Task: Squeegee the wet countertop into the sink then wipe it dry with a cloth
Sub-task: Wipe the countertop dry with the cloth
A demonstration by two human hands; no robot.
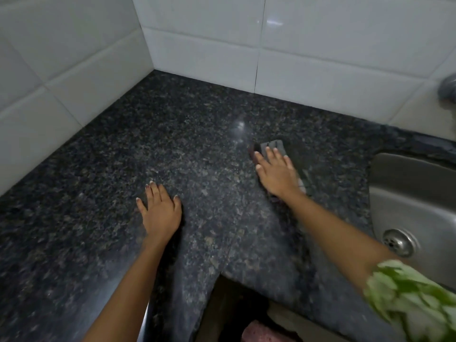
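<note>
Head view looks down on a dark speckled granite countertop [197, 149] set into a corner of white tiled wall [308, 53], with the steel sink [407, 198] cut into it at the right and its drain [398, 241] showing near the front. The right hand [276, 172] lies palm-down with fingers spread and nearly flat, pressing on a grey object [272, 145] that I take to be the squeegee or possibly the cloth; blur and the hand over it leave that unsettled, and whether the fingers curl around anything beneath cannot be told. Only its far end shows past the fingertips, and a pale strip peeks out at the wrist side, so its long axis seems to run away from the person, roughly in line with the forearm. The left hand [160, 208] rests open and flat on the bare stone, holding nothing, well apart from the grey object and to its left. The sink lies to the right of the right hand, near but not touching, so the working hand is the nearer one and any push toward the basin would travel rightward, broadside to the object's length. A faint sheen on the stone suggests moisture, though it is hard to judge how much of the surface is wet.
</note>
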